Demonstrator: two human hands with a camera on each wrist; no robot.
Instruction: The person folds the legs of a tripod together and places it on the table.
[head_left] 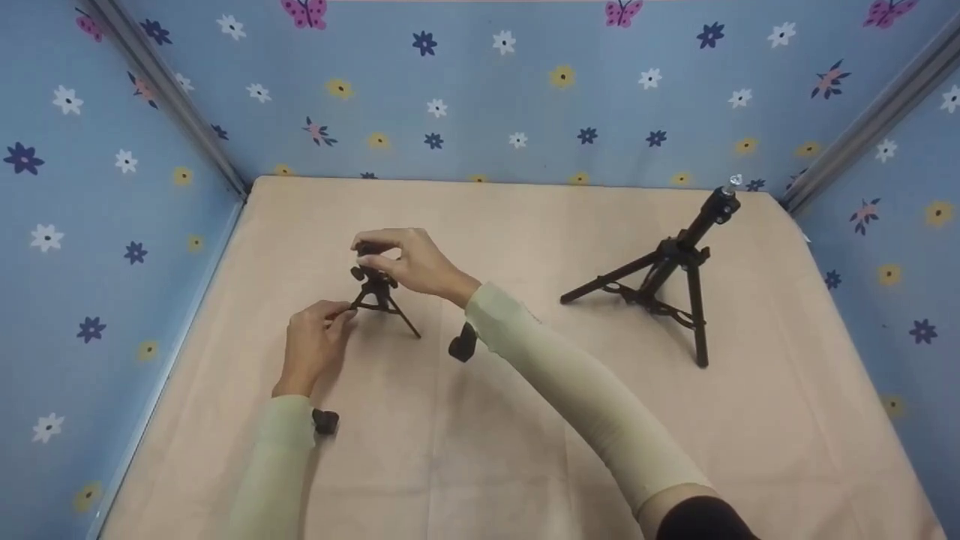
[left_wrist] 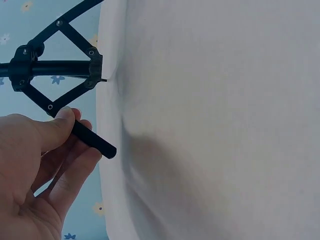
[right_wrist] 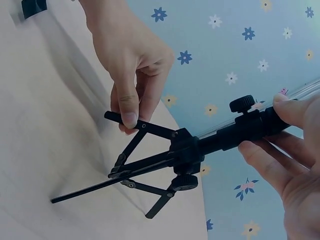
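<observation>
A small black tripod [head_left: 380, 291] stands left of the table's middle, its legs spread. My left hand [head_left: 311, 341] pinches one tripod leg [left_wrist: 95, 141] between thumb and fingers, near the leg's lower end. Up at the top, my right hand [head_left: 420, 262] grips the tripod's upper column [right_wrist: 272, 120] with thumb and fingertips. Round black knobs [right_wrist: 242, 103] stick out from the column and the leg collar. In the left wrist view, hinged braces [left_wrist: 75, 95] join the legs to the centre tube.
A larger black tripod [head_left: 664, 270] with a silver tip stands on the right. A pale cloth [head_left: 495, 427] covers the table. Blue flowered panels [head_left: 480, 90] enclose the back and both sides. Each forearm wears a pale sleeve [head_left: 577, 397] with a black device [head_left: 463, 343] at the wrist.
</observation>
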